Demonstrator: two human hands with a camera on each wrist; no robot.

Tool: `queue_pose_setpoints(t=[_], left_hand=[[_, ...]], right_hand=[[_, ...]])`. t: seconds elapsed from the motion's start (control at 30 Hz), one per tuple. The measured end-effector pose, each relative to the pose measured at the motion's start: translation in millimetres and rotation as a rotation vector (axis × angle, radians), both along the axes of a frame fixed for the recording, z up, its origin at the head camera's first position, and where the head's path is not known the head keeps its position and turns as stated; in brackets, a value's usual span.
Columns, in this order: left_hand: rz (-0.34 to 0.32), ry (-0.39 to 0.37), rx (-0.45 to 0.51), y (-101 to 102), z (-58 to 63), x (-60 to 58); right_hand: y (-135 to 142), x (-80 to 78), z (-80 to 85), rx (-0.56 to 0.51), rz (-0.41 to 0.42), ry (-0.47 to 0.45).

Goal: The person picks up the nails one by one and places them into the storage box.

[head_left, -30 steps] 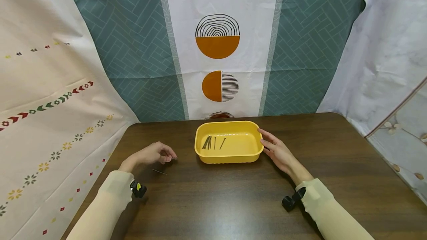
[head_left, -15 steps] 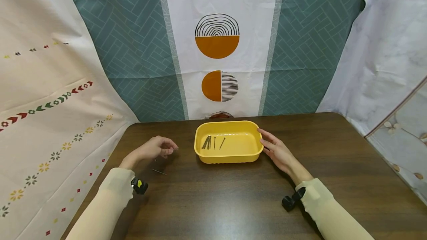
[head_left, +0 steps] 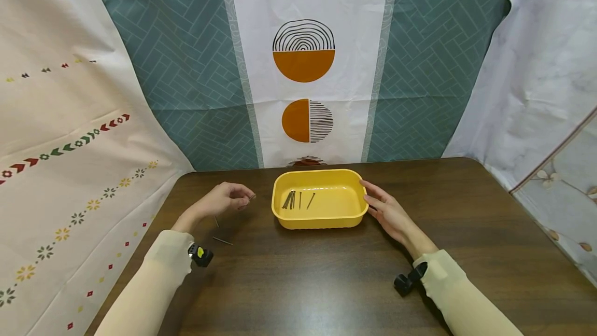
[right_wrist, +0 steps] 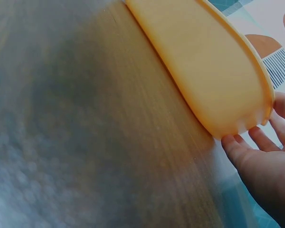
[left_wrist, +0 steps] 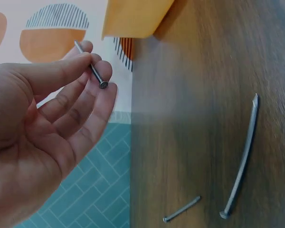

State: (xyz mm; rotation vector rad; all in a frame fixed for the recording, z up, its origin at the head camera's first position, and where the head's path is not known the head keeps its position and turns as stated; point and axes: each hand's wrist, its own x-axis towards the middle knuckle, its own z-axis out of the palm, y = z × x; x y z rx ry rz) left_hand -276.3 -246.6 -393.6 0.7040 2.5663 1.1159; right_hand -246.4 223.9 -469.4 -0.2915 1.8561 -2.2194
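Note:
My left hand (head_left: 226,199) pinches a small nail (left_wrist: 97,75) between thumb and fingertips, its head pointing down in the left wrist view. The hand is above the table, just left of a yellow plastic tray (head_left: 336,204). A long, slightly bent nail (left_wrist: 242,156) and a short nail (left_wrist: 182,209) lie on the wood below that hand. Inside the tray, toward its left end, lie several dark nails (head_left: 292,199). At the tray's right end my right hand (head_left: 392,217) touches the rim and outer wall with relaxed, spread fingers (right_wrist: 260,139).
The brown wooden table (head_left: 298,279) runs back to a teal and white patterned curtain (head_left: 196,66). Light printed cloths hang on the left and right sides. Each wrist wears a black camera (head_left: 201,255) on a strap.
My left hand has lifted the small nail off the table and moved it up and right toward the tray, uncovering another short nail. The right hand and tray stay put.

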Motion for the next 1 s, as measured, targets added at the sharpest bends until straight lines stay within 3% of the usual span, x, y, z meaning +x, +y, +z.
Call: queue_pose_setpoints(t=[0.3, 0.7, 1.0], left_hand=[[0.027, -0.002, 0.091, 14.3, 9.3, -4.0], [0.084, -0.032, 0.14, 37.4, 19.0, -7.0], [0.116, -0.106, 0.225, 53.9, 15.2, -13.4]], right_hand=[[0.6, -0.8, 0.4, 0.014, 0.0, 0.002], [1.0, -1.4, -0.2, 0.03, 0.001, 0.005], [1.0, -1.1, -0.3, 0.011, 0.007, 0.005]])
